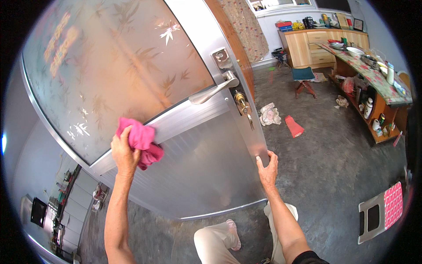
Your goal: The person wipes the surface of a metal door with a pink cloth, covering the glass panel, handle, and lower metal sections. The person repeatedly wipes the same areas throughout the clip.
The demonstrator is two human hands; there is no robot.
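A metal-framed door [197, 158] with a frosted, leaf-patterned glass pane [132, 66] stands in front of me. My left hand [125, 151] grips a bunched pink cloth [140, 137], pressed against the crossbar at the pane's lower edge. Around the door's free edge, low down, my right hand [268, 170] is closed, thumb on the near face. Above it are a lever handle [214, 89] and a brass lock cylinder [242, 102] with keys [251, 122] hanging from it.
Beyond the door, crumpled cloth [270, 114] and a red piece [294, 126] lie on the dark floor. A folding stool [303, 79] stands near a cluttered table [366, 59]. A pink-topped step stool [380, 213] is at right. Kitchen cabinets [74, 214] line the left.
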